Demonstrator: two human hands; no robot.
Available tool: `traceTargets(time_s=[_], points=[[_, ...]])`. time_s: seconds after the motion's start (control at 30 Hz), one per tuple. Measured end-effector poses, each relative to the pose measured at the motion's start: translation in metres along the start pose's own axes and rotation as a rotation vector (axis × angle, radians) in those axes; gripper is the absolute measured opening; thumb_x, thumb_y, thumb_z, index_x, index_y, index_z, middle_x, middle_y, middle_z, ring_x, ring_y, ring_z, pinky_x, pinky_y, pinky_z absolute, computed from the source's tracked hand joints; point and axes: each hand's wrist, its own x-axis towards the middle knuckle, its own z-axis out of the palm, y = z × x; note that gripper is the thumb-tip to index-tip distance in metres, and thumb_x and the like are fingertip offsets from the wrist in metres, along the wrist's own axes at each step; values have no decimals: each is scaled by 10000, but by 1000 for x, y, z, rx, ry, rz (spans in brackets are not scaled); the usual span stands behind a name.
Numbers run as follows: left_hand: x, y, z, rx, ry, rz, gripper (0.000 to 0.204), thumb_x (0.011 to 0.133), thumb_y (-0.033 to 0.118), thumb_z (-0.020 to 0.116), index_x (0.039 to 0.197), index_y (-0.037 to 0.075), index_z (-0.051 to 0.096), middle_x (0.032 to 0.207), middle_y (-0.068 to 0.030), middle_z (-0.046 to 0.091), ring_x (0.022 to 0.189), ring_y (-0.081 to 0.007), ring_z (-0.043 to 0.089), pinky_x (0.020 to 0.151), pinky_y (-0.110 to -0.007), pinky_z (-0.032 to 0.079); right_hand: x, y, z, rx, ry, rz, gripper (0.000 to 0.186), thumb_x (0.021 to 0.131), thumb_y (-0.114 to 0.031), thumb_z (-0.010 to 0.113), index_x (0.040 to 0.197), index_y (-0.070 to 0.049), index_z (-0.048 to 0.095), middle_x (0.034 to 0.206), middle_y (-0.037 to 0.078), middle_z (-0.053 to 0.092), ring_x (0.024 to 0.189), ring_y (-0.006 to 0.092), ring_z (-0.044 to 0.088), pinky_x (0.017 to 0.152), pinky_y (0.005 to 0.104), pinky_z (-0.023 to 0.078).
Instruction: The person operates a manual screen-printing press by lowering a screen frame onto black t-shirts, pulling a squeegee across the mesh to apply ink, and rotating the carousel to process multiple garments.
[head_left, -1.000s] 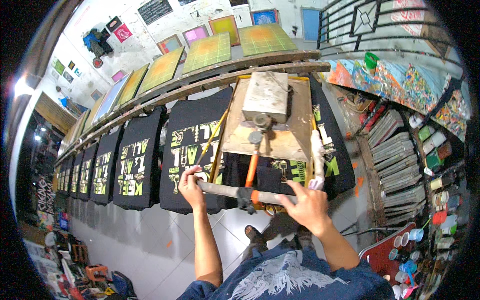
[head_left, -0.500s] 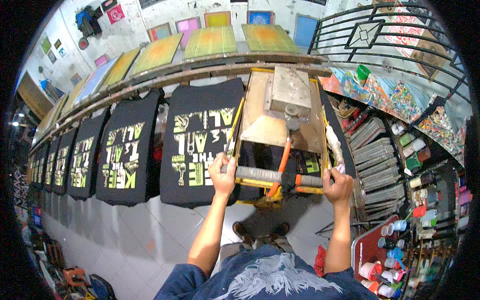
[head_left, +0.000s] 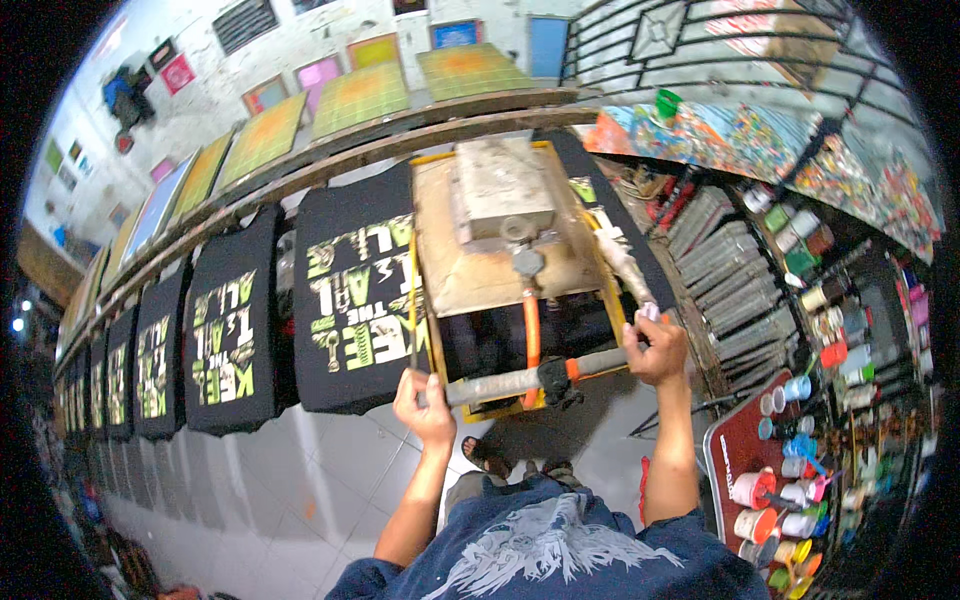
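Left hand (head_left: pixel 424 403) and right hand (head_left: pixel 655 347) grip the squeegee bar (head_left: pixel 540 373) ends (long axis left-right, right end higher) over the frame (head_left: pixel 500 270).

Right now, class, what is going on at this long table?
A person stands at a long table lined with black shirts printed in yellow-green lettering. Their left hand and right hand each grip one end of a grey horizontal handle bar on a yellow-framed printing screen, which lies over one shirt. Paint pots crowd a red tray at the right.
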Motion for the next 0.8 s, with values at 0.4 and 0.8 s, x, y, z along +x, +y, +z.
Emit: traceTargets(time_s=[0.4, 0.8], points=[[-125, 54, 21, 79, -6, -24, 355, 946, 158, 624, 695, 65, 391, 666, -32, 433, 635, -131, 420, 595, -319, 346, -42, 61, -77, 27, -76, -50, 262, 865, -216, 688, 652, -90, 601, 582, 179, 596, 528, 379, 626, 524, 488, 502], [-174, 90, 76, -83, -200, 76, 223, 845, 133, 700, 703, 38, 557, 686, -93, 582, 626, -207, 534, 599, -353, 436, -93, 122, -154, -3, -77, 30, 270, 858, -122, 654, 652, -19, 513, 589, 206, 516, 547, 411, 574, 517, 459, 415]])
